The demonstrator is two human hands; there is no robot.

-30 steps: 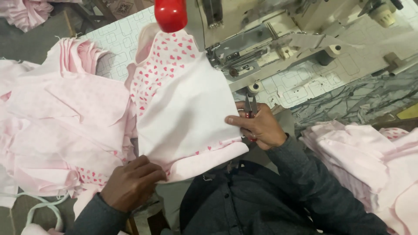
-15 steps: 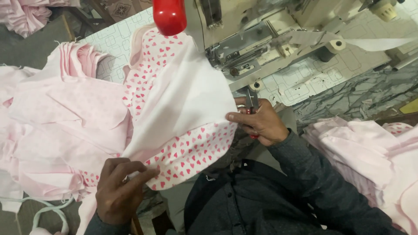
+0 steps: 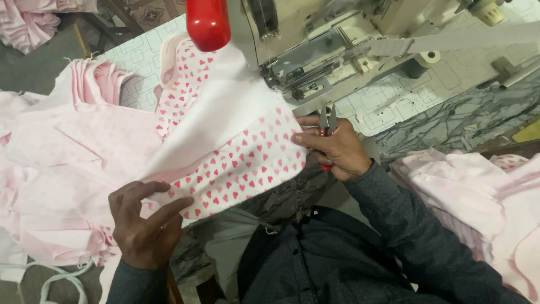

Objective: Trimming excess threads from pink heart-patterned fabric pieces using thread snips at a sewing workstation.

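Snips point(image 3: 328, 121) half-hidden in right hand point(image 3: 336, 151)

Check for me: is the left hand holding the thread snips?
No, the thread snips sit in the right hand, while the left hand pinches the heart-print fabric.

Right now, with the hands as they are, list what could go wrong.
1. The right hand holds small snips while pinching the heart-print fabric; the blades point at the sewing machine and could nick the cloth or a finger.
2. The fabric runs right up to the machine head, so an edge might snag.
3. The left hand grips only one corner; the piece may slide onto the pink pile.
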